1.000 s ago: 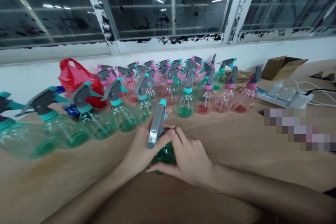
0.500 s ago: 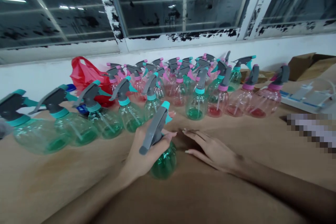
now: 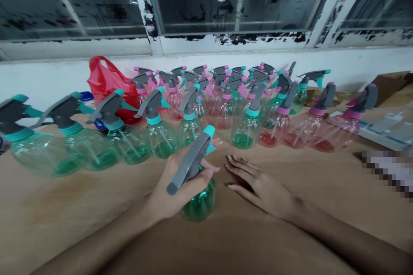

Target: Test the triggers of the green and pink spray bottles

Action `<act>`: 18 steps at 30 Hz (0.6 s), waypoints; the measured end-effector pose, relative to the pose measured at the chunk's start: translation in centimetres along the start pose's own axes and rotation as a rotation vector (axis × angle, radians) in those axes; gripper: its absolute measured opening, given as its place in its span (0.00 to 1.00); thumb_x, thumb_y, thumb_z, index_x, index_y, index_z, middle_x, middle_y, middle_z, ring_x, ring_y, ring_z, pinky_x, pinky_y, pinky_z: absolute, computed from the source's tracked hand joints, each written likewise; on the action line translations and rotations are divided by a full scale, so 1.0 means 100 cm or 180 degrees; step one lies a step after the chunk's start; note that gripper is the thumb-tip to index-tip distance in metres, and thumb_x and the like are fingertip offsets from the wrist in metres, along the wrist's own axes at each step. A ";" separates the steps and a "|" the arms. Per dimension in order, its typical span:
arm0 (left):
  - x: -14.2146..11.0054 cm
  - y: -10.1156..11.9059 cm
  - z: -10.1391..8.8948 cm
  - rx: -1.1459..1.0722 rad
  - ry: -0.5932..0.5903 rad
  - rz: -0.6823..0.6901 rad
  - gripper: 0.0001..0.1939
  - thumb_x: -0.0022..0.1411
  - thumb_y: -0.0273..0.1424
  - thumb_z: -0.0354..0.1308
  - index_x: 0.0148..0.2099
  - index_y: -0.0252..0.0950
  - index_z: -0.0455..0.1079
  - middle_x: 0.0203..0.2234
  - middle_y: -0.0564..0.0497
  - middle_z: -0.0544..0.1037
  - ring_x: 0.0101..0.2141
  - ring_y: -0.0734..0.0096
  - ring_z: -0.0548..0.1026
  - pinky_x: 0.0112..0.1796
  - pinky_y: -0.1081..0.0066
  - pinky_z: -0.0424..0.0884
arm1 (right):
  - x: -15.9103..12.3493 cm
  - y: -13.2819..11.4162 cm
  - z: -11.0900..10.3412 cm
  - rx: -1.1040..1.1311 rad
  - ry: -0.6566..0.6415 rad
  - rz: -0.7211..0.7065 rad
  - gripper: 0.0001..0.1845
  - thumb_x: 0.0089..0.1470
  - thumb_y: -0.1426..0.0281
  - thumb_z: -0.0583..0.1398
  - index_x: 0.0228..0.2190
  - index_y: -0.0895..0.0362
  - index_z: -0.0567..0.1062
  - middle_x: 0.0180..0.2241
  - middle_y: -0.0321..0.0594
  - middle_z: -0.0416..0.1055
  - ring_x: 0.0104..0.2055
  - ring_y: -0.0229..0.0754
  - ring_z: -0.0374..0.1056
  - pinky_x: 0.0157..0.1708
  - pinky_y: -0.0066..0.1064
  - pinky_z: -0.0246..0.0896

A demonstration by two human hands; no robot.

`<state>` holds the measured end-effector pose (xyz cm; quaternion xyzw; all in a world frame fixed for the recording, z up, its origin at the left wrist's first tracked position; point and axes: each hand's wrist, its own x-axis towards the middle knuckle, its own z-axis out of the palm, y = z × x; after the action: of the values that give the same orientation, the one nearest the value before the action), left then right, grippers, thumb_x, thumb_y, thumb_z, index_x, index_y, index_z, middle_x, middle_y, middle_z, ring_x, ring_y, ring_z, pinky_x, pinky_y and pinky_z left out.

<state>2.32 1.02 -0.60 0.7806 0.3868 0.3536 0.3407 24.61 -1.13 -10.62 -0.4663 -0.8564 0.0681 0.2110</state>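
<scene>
My left hand point(image 3: 180, 184) is wrapped round the neck of a green spray bottle point(image 3: 200, 204) with a grey and turquoise trigger head. The bottle is upright, close in front of me. To its right, my right hand point(image 3: 258, 184) rests on the brown tabletop point(image 3: 309, 167), fingers apart and holding nothing. Just beyond the hands stands another green spray bottle point(image 3: 243, 131), a little green in its base. Several more green spray bottles point(image 3: 161, 137) form a slanting row on the left.
Pink spray bottles point(image 3: 301, 131) stand at the right, and a mixed cluster of pink and green ones fills the back. Behind the left row is a red plastic bag point(image 3: 109, 79). A brown cardboard box point(image 3: 392, 88) and a white tray point(image 3: 379, 131) lie far right.
The view has shifted slightly, so the bottles at the right appear further right. My left hand keeps its grip on the green spray bottle; my right hand's fingers are spread a little more.
</scene>
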 end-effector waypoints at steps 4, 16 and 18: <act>0.000 0.000 0.001 -0.0068 -0.0071 -0.0128 0.10 0.54 0.36 0.52 0.33 0.42 0.74 0.40 0.50 0.80 0.38 0.60 0.78 0.39 0.59 0.75 | 0.000 0.000 0.000 0.0019 -0.0037 0.0015 0.27 0.60 0.59 0.51 0.58 0.57 0.59 0.60 0.45 0.56 0.63 0.46 0.48 0.60 0.47 0.49; -0.001 0.005 -0.001 -0.0275 -0.0164 -0.0126 0.07 0.57 0.33 0.51 0.32 0.39 0.70 0.31 0.51 0.76 0.31 0.65 0.78 0.34 0.65 0.74 | 0.000 0.000 0.000 0.0073 0.0054 0.0013 0.27 0.59 0.60 0.52 0.58 0.56 0.60 0.60 0.44 0.57 0.62 0.46 0.50 0.59 0.46 0.50; 0.000 0.004 -0.001 -0.0322 -0.0203 -0.0113 0.07 0.57 0.33 0.51 0.32 0.38 0.69 0.33 0.50 0.76 0.30 0.67 0.78 0.34 0.67 0.74 | 0.000 0.001 0.001 0.0050 0.0044 0.0020 0.27 0.59 0.60 0.52 0.58 0.56 0.60 0.60 0.44 0.57 0.63 0.46 0.50 0.60 0.46 0.50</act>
<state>2.35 0.84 -0.21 0.7662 0.3711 0.3416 0.3981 24.61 -1.10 -10.76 -0.4678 -0.8529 0.0723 0.2204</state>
